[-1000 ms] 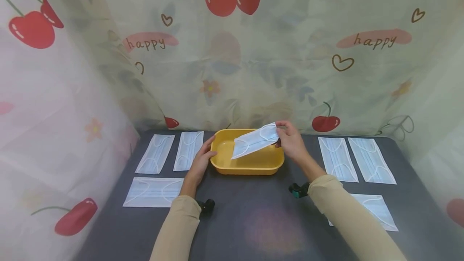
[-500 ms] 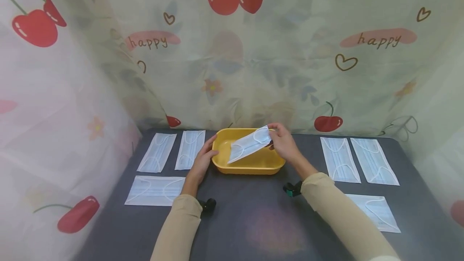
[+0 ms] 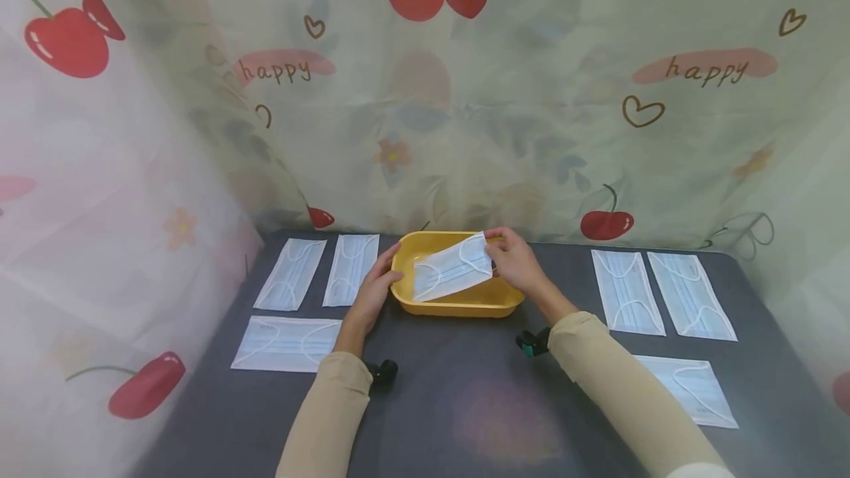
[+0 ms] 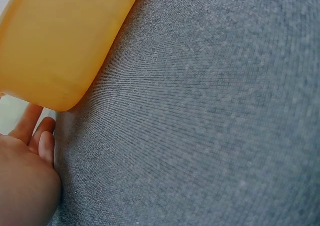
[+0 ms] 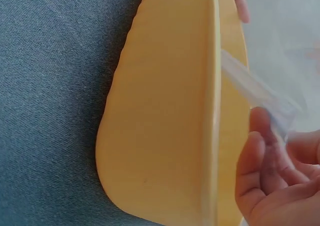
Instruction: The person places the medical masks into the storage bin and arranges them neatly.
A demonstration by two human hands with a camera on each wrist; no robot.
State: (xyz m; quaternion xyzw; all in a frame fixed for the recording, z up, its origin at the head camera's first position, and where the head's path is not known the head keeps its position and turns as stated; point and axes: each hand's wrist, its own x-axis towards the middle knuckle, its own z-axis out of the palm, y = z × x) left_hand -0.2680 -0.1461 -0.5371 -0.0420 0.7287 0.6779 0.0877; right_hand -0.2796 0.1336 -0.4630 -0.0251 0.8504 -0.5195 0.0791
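Note:
A pale blue face mask with white ear loops hangs tilted over the yellow plastic tray, its lower left end within the rim in the head view. My right hand pinches the mask's right end between thumb and fingers. Seen from the right wrist, the mask slants edge-on across the tray's rim, with the fingers outside the near wall. My left hand holds the tray's left end, thumb at the rim and fingers along the outside. The left wrist view shows this hand beside the tray's corner.
On the dark grey table, several masks lie flat, including a sideways mask on the left and another mask partly under the right sleeve. A printed curtain closes off the back and sides.
My right hand has moved left and slightly down with the mask, bringing it farther over the tray. My left hand stays at the tray's left end.

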